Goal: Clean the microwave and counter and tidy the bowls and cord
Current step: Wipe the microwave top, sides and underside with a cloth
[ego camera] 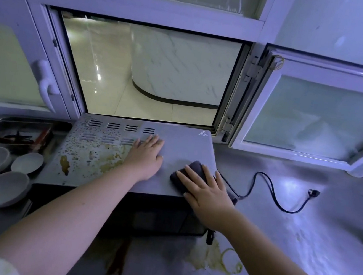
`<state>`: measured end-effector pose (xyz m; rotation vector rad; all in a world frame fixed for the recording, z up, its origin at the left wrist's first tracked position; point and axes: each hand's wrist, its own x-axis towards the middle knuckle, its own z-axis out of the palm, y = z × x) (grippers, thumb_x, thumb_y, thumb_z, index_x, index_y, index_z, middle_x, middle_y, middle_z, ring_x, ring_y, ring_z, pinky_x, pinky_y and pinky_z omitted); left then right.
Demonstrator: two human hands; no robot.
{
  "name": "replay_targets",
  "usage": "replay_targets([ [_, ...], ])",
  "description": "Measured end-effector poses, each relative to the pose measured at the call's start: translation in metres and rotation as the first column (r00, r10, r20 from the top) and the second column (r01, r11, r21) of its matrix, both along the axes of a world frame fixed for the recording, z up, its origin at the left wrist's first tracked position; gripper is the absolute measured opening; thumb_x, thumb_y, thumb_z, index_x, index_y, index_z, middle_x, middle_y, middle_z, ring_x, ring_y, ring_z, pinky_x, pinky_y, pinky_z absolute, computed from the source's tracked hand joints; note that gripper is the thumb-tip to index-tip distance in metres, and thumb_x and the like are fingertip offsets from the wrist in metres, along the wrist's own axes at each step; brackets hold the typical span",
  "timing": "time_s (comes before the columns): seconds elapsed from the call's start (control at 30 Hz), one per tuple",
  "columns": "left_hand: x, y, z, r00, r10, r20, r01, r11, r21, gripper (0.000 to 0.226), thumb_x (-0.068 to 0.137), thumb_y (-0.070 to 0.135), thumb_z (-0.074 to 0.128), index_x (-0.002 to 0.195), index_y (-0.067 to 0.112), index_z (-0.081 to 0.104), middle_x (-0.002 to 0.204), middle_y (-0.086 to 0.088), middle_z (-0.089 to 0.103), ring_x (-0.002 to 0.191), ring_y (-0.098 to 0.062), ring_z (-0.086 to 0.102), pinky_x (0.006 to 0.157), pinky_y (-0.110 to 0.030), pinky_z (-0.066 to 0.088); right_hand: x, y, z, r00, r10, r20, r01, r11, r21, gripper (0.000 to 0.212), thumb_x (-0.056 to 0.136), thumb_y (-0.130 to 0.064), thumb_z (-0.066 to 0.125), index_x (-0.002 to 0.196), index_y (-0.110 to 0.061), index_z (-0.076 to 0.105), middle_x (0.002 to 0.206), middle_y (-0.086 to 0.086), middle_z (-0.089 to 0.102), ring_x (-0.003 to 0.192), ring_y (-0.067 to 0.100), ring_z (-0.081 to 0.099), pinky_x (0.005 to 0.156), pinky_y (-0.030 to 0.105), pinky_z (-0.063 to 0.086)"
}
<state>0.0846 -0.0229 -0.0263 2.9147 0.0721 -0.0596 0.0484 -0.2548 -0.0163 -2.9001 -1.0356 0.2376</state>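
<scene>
Sitting at far left, tray (3, 126): a metal tray on the table (288, 240), left of the microwave; it holds dark and reddish pieces too blurred to name.
Bowls (5, 188): several grey bowls grouped on the table at the near left, just beside the microwave's left side, all mouth up, some touching.
Microwave (88, 149): in the middle of the table below the open window (156, 71); the left half of its grey top is covered in brown and yellow stains (64, 164), the right half looks clean.
Left hand (145, 156): lies palm down on the microwave top at the edge of the stained part, fingers straight and close together, thumb out to the right.
Cloth (191, 169): a dark folded cloth on the near right corner of the microwave top, under the right hand.
Right hand (206, 192): presses flat on the cloth, fingers straight and spread.
Spill (214, 258): yellowish rings and smears on the table in front of the microwave, with a dark brown streak (119, 259) to their left.
Cord (267, 188): a black cord snakes loose over the table right of the microwave; its plug (314, 193) lies unplugged at the right end.
</scene>
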Motion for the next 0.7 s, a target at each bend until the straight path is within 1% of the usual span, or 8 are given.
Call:
replay_targets([
  [0.1,-0.005,0.017,0.016,0.991,0.052,0.12,-0.046,0.998,-0.048,0.054,0.099,0.021,0.035,0.152,0.019,0.023,0.161,-0.002,0.013,0.148,-0.018,0.01,0.121,-0.039,0.006,0.004,0.029,0.003,0.992,0.125,0.005,-0.125,0.992,-0.006,0.056,0.093,-0.053,0.003,0.148,-0.048,-0.006,0.16,-0.018,-0.01,0.147,0.026,-0.016,0.115,0.049,-0.014],
  [0.27,-0.04,0.066,0.034,0.958,0.212,0.196,-0.237,0.964,0.117,0.057,0.1,0.02,0.036,0.154,0.02,0.017,0.162,-0.003,0.01,0.149,-0.023,0.004,0.12,-0.043,-0.003,0.005,0.104,0.003,0.948,0.319,-0.002,-0.319,0.947,0.027,0.051,0.102,-0.048,0.015,0.15,-0.044,-0.003,0.16,-0.016,-0.008,0.147,0.025,-0.017,0.116,0.05,-0.013],
  [0.4,-0.06,0.082,0.037,0.92,0.346,0.185,-0.343,0.938,-0.049,0.054,0.099,0.018,0.039,0.152,0.018,0.026,0.16,-0.007,0.017,0.149,-0.026,0.006,0.121,-0.045,0.008,0.016,0.136,0.007,0.902,0.432,-0.024,-0.431,0.902,0.032,0.053,0.102,-0.05,0.018,0.151,-0.043,0.0,0.16,-0.016,-0.005,0.147,0.021,-0.016,0.117,0.047,-0.012],
  [0.47,-0.066,0.074,0.039,0.91,0.379,0.17,-0.361,0.924,-0.126,0.054,0.1,0.02,0.041,0.152,0.016,0.027,0.16,-0.008,0.018,0.149,-0.026,0.007,0.12,-0.044,0.011,0.026,0.134,0.01,0.876,0.475,-0.077,-0.463,0.876,0.136,0.053,0.103,-0.047,0.024,0.153,-0.037,0.009,0.161,-0.013,0.002,0.148,0.018,-0.011,0.118,0.042,-0.009],
  [0.53,-0.07,0.055,0.042,0.91,0.39,0.141,-0.366,0.916,-0.165,0.054,0.101,0.025,0.041,0.152,0.014,0.025,0.161,-0.008,0.015,0.149,-0.025,0.006,0.121,-0.041,0.01,0.04,0.122,0.012,0.886,0.444,-0.133,-0.369,0.85,0.377,0.049,0.103,-0.036,0.036,0.151,-0.027,0.027,0.16,-0.003,0.02,0.149,0.018,0.004,0.12,0.036,0.001],
  [0.6,-0.07,0.029,0.042,0.93,0.347,0.125,-0.33,0.934,-0.138,0.058,0.102,0.033,0.039,0.153,0.014,0.019,0.162,-0.006,0.009,0.149,-0.024,0.001,0.121,-0.039,0.007,0.063,0.105,0.015,0.966,0.211,-0.153,-0.104,0.85,0.517,0.043,0.102,-0.024,0.041,0.145,-0.024,0.039,0.156,0.006,0.031,0.147,0.024,0.017,0.119,0.04,0.015],
  [0.63,-0.067,0.014,0.04,0.946,0.304,0.115,-0.293,0.95,-0.103,0.061,0.101,0.038,0.037,0.154,0.015,0.016,0.162,-0.005,0.005,0.149,-0.023,-0.001,0.121,-0.04,0.006,0.077,0.097,0.016,0.985,0.055,-0.164,0.035,0.866,0.499,0.044,0.101,-0.02,0.038,0.145,-0.023,0.038,0.156,0.009,0.03,0.146,0.026,0.018,0.118,0.041,0.018],
  [0.7,-0.062,-0.015,0.032,0.975,0.218,0.042,-0.218,0.976,-0.005,0.069,0.099,0.051,0.032,0.154,0.017,0.009,0.162,-0.006,-0.001,0.149,-0.023,-0.008,0.121,-0.046,0.003,0.106,0.088,0.015,0.978,-0.157,-0.139,0.196,0.921,0.336,0.049,0.1,-0.017,0.029,0.15,-0.021,0.028,0.159,0.007,0.02,0.148,0.024,0.008,0.119,0.043,0.011],
])
